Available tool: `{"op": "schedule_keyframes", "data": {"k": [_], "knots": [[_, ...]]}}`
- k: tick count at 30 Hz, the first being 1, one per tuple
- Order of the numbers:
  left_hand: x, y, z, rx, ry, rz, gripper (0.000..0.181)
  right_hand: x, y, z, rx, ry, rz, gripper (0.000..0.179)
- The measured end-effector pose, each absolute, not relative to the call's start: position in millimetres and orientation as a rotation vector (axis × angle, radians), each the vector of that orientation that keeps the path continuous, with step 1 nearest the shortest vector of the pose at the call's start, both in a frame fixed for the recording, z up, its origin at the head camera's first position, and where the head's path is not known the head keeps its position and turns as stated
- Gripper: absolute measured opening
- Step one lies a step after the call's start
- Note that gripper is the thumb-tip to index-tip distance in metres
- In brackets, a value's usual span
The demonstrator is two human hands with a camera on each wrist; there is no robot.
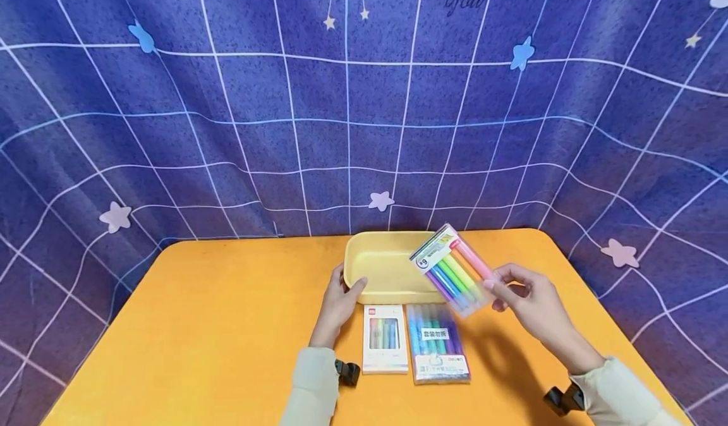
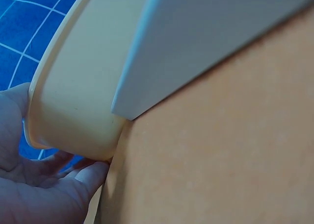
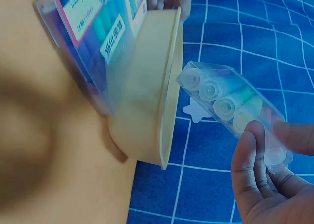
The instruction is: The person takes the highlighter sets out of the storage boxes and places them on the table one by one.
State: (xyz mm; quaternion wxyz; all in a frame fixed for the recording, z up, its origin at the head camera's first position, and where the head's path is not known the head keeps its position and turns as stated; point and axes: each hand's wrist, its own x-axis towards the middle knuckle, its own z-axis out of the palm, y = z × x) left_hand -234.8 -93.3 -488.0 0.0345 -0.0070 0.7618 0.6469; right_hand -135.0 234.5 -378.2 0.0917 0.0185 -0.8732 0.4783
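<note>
A pale yellow plastic bin (image 1: 364,297) stands near the table's back edge. My left hand (image 1: 339,298) grips its left end, thumb at the rim and fingers around the outside; the left wrist view shows this hand (image 2: 54,185) close up. My right hand (image 1: 526,296) pinches the lower right edge of a clear pack of highlighters (image 1: 455,271), tilted in the air over the bin's right part. Several colours show through the plastic, and the right wrist view shows the round ends of the highlighters (image 3: 225,108) beyond the fingertips.
In front of the bin lie a white boxed pen set (image 1: 385,363) and a clear pack of blue, green and purple markers (image 1: 435,350), side by side. The orange table (image 1: 227,337) ends at a blue grid-patterned curtain (image 1: 318,141).
</note>
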Motion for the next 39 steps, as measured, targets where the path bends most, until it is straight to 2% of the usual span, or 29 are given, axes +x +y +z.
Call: {"op": "schedule_keyframes", "data": {"k": [14, 29, 39], "knots": [[-236, -92, -492, -0.025, 2.377, 1.969, 0.071, -110, 243, -404, -0.081, -2.42, 1.651, 0.02], [-230, -89, -490, 0.017, 2.371, 1.968, 0.07, -85, 247, -426, -0.288, -2.323, 1.809, 0.025], [-229, -93, -489, -0.018, 2.394, 1.978, 0.069, -74, 250, -448, -0.341, -2.201, 1.98, 0.017]]}}
